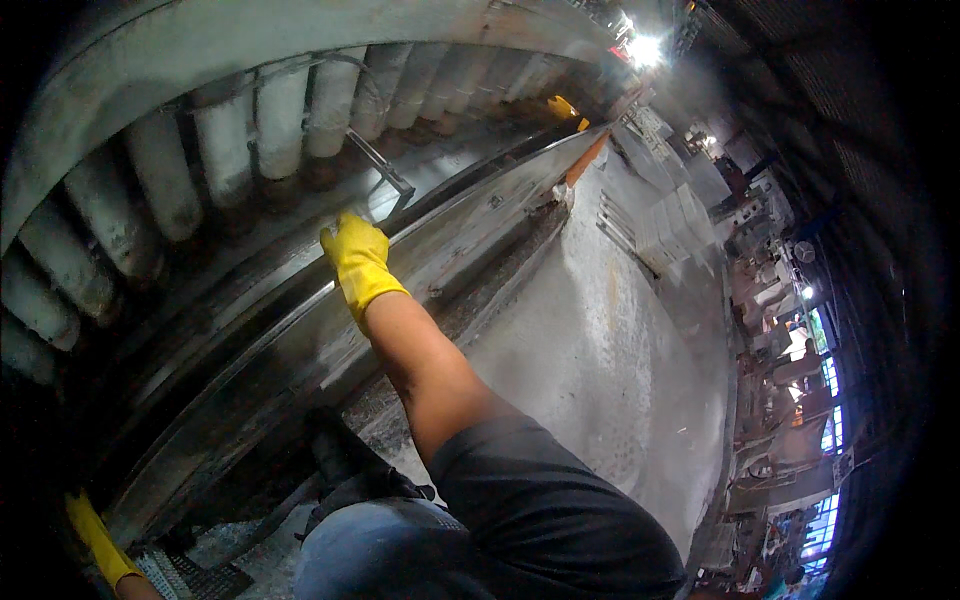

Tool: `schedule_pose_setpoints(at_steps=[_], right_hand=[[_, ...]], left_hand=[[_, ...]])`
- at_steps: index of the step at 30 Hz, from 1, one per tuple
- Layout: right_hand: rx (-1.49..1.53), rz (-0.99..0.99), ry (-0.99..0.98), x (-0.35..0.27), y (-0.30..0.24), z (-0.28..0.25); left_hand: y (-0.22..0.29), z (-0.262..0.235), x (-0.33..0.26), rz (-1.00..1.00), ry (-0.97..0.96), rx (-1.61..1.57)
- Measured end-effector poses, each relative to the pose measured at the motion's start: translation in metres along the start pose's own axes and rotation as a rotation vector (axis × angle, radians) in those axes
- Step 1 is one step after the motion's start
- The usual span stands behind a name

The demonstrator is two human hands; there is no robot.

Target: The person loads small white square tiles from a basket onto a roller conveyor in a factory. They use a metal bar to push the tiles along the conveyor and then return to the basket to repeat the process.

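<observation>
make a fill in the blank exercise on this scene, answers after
The right hand and left hand both wear gloves coloured ____.
The row of pale grey, round-ended cylinders lies toward the picture's upper ____ corner.
The largest bright white lamp shines near the picture's ____ edge.

Missing words: yellow; left; top.

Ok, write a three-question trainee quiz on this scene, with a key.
1. True or false: the yellow-gloved right hand appears lower in the picture than the yellow-gloved left hand.
2. Which hand is nearer the thin, bent grey metal bar?
A) left
B) right
C) both equally near
3. What shape are the grey pieces lined up below the curved, pale grey rim?

Key: 1. False; it appears higher. 2. B. 3. Rounded, like cylinders.
</observation>
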State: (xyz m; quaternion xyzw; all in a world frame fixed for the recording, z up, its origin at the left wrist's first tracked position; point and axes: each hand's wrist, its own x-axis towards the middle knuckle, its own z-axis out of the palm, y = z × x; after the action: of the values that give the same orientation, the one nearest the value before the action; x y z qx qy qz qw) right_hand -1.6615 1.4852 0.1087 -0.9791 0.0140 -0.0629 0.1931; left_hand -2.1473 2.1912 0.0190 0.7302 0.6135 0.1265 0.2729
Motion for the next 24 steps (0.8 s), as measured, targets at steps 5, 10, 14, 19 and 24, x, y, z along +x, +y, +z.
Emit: schedule_pose_setpoints(at_steps=[5, 10, 14, 19, 24], right_hand=[[-0.032, 0.02, -0.057, 0.003, -0.005, -0.004], [-0.025, 0.029, -0.073, 0.0, -0.005, -0.007], [-0.015, 0.013, -0.06, -0.001, -0.009, -0.009], [0.0, 0.056, -0.046, -0.004, 0.003, -0.013], [0.007, 0.005, -0.05, 0.004, -0.001, -0.004]], left_hand=[[0.003, -0.003, -0.001, 0.167, -0.005, 0.383], [0.076, -0.021, -0.095, 0.059, -0.062, 0.15], [0.044, -0.024, -0.063, 0.104, -0.077, 0.175], [0.065, -0.012, -0.076, 0.091, -0.115, 0.124], [0.034, -0.012, -0.055, 0.085, -0.021, 0.103]])
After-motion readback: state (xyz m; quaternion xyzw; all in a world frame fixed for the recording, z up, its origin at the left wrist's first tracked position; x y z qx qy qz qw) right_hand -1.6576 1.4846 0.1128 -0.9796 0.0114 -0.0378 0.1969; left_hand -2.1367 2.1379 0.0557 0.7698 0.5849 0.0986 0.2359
